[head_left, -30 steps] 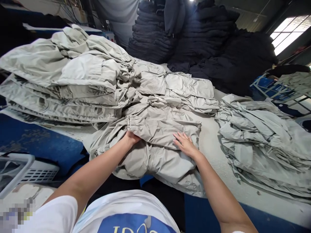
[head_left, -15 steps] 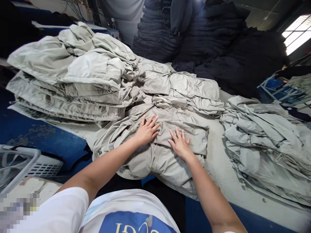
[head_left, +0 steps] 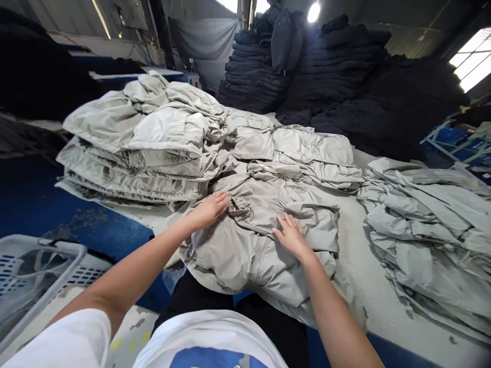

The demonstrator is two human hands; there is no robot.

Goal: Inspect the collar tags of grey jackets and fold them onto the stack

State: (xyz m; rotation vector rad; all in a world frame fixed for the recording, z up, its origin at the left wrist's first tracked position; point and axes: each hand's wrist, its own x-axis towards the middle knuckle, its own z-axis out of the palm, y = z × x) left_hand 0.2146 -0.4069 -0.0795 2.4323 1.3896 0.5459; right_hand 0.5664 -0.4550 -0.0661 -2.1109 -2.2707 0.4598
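Observation:
A light grey-green garment (head_left: 245, 250) lies spread and wrinkled on the pale tabletop in front of me. My left hand (head_left: 213, 208) rests at its upper left part, beside a bunched, gathered fold; the fingers lie nearly flat and close together, and I see nothing held in them. On the right part of the garment lies my right hand (head_left: 290, 234), palm down with the fingers a little apart and nothing gripped.
A tall stack of similar garments (head_left: 134, 148) stands at the left, with folded ones (head_left: 314, 148) behind. A loose heap (head_left: 429, 230) lies at the right on the table (head_left: 351, 230). Dark piles (head_left: 345, 76) rise beyond. A white basket (head_left: 72, 255) is at lower left.
My left hand has moved left, from the middle of the garment to its bunched fold. The cloth between my hands is more rumpled. The view has tilted up and shifted left.

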